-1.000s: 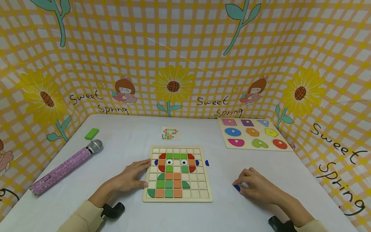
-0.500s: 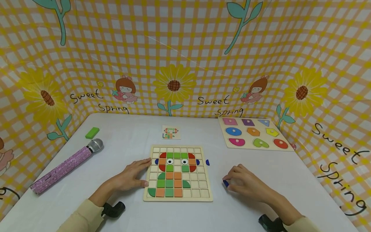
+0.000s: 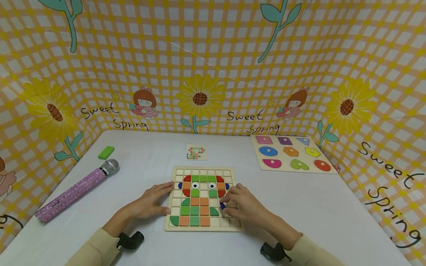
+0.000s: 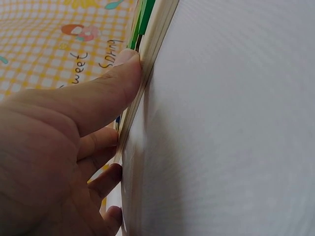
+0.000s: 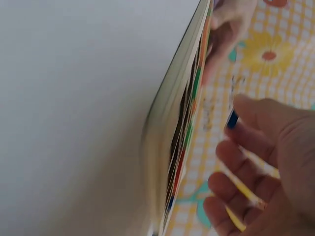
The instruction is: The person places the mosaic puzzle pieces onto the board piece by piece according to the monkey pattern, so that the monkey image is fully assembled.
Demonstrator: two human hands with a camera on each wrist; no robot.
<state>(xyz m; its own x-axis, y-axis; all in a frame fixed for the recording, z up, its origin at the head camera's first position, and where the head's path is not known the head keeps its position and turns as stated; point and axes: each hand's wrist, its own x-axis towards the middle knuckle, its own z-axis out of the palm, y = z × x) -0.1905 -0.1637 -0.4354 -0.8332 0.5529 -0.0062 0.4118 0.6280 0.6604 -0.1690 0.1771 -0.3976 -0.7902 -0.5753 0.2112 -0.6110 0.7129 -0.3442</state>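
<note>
In the head view, a wooden grid board [image 3: 203,229] lies on the white table, with red, green, orange and blue pieces and two eye tiles forming a figure. My left hand [image 3: 149,202] rests at the board's left edge, its fingers fairly straight; the left wrist view shows the thumb [image 4: 115,88] against that edge. My right hand [image 3: 247,207] pinches a small dark-blue rounded piece [image 3: 222,206] between thumb and index finger, over the board's right side. The same blue piece [image 5: 232,119] shows between the fingertips in the right wrist view.
A small pattern card [image 3: 197,152] lies behind the board. At the back right is a shape puzzle [image 3: 293,152] with colourful knobbed pieces. A glittery pink microphone [image 3: 74,190] and a green block [image 3: 106,153] lie on the left.
My right hand has moved left with the blue piece, from the table to over the board. It now covers the spot of the other loose blue piece. The left hand stays put.
</note>
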